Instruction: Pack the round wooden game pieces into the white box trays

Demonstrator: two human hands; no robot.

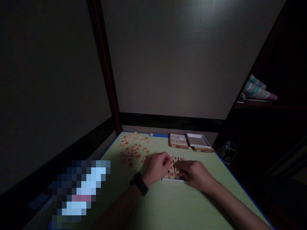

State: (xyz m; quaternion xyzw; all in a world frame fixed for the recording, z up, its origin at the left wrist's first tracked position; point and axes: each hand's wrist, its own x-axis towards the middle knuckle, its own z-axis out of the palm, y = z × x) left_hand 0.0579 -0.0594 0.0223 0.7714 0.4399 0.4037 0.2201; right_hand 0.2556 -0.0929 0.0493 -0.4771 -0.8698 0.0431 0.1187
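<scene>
Round wooden Chinese chess pieces (pixel 171 174) with red and dark characters lie in a shallow white-edged box tray (pixel 174 180) between my hands. At the tray's left side, my left hand (pixel 157 166), with a dark watch on its wrist, has its fingers curled together; anything inside them is hidden. My right hand (pixel 197 174) reaches over the tray's right side, thumb and index finger closed about a dark-marked chess piece (pixel 177 171). Part of the tray is covered by both hands. To the left, many loose chess pieces (pixel 130 152) are scattered on the green table (pixel 153 207).
A printed box (pixel 178 140) lies at the table's back edge. Beside it, an upturned white box lid or tray (pixel 198 140) rests on another box (pixel 203 149). Walls (pixel 168 64) close in the back and left. A pixelated patch (pixel 81 195) hides the left edge.
</scene>
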